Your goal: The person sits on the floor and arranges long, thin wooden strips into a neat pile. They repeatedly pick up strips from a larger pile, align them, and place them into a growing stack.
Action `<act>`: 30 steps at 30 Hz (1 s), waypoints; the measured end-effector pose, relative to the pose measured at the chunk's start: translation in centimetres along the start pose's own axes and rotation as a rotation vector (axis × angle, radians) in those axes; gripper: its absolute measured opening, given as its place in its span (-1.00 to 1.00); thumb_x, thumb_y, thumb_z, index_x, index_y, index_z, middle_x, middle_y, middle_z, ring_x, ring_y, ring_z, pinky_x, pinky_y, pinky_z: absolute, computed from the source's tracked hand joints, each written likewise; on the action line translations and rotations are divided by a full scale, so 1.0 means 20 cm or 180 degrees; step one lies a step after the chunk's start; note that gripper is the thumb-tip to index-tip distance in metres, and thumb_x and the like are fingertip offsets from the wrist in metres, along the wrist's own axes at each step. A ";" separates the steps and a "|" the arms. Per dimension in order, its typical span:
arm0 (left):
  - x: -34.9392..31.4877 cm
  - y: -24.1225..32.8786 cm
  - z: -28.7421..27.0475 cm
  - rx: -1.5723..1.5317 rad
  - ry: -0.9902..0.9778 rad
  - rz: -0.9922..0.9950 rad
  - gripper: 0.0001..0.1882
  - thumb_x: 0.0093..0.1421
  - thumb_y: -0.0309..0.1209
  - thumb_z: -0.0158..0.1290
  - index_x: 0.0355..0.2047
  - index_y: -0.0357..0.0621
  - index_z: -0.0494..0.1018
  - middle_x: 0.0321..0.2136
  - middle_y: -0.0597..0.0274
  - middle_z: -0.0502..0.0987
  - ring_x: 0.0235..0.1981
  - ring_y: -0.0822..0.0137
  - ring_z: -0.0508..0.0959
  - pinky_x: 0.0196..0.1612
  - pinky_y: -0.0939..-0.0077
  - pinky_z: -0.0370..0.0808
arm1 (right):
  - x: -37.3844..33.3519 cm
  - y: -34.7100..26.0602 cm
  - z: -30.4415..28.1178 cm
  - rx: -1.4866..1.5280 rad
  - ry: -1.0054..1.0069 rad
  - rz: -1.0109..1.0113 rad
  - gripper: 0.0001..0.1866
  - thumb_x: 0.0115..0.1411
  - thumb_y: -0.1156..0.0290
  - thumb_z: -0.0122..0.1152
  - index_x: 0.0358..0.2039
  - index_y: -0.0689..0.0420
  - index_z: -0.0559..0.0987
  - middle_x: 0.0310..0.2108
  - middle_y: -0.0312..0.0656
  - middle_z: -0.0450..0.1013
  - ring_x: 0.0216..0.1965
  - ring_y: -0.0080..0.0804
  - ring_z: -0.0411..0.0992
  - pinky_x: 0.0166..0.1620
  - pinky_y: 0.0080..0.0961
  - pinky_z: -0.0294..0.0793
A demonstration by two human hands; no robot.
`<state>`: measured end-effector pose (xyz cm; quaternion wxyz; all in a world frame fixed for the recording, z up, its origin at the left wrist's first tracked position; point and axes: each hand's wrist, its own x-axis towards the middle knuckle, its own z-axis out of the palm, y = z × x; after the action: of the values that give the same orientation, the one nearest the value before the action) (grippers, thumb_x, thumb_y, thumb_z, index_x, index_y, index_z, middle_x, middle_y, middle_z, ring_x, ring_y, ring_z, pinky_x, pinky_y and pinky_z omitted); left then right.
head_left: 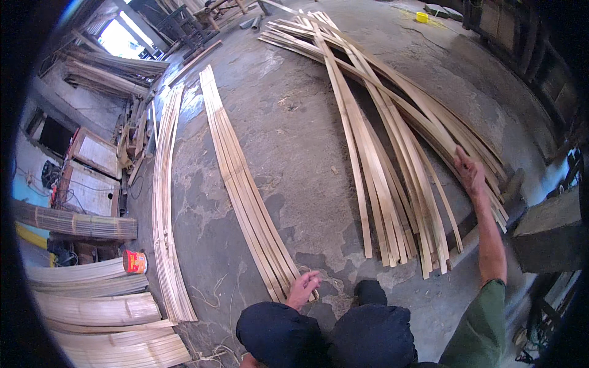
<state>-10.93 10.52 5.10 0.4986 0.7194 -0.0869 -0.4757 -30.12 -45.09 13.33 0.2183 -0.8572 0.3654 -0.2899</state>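
A narrow bundle of long, flat bamboo strips point(236, 172) lies on the floor, its near end in front of my knees. My left hand point(302, 289) is at that near end, fingers loosely bent and slightly apart, with nothing visibly gripped. To the right, a larger pile of bamboo strips point(383, 178) lies crossed and fanned out. My right arm stretches over its right side. There my right hand point(471, 172) is closed on a pale bamboo strip point(438, 130), index finger along it; the other fingers are partly hidden.
Another strip bundle point(164, 208) lies farther left. Stacked wide slats point(104, 308) fill the lower left, beside a red-and-yellow tub point(135, 262). A grey block point(549, 236) stands at right. A small yellow container point(421, 17) sits far back on the concrete floor point(288, 147).
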 end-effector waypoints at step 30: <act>0.04 -0.24 -0.17 0.2351 0.2306 0.1286 -0.64 0.17 -0.49 -0.01 -0.02 -0.30 0.32 -0.25 -0.08 0.35 -0.15 -0.05 0.38 -0.07 0.13 0.33 | -0.80 -0.82 0.98 0.1815 -0.2135 0.0424 -0.71 0.23 0.53 0.07 -0.03 0.20 0.52 -0.33 -0.16 0.49 -0.25 -0.40 0.48 -0.15 -0.43 0.45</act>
<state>-9.52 14.47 0.92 0.2926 0.9330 -0.2071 -0.0307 -18.10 -19.30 3.08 0.5706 -0.7839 0.2343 -0.0702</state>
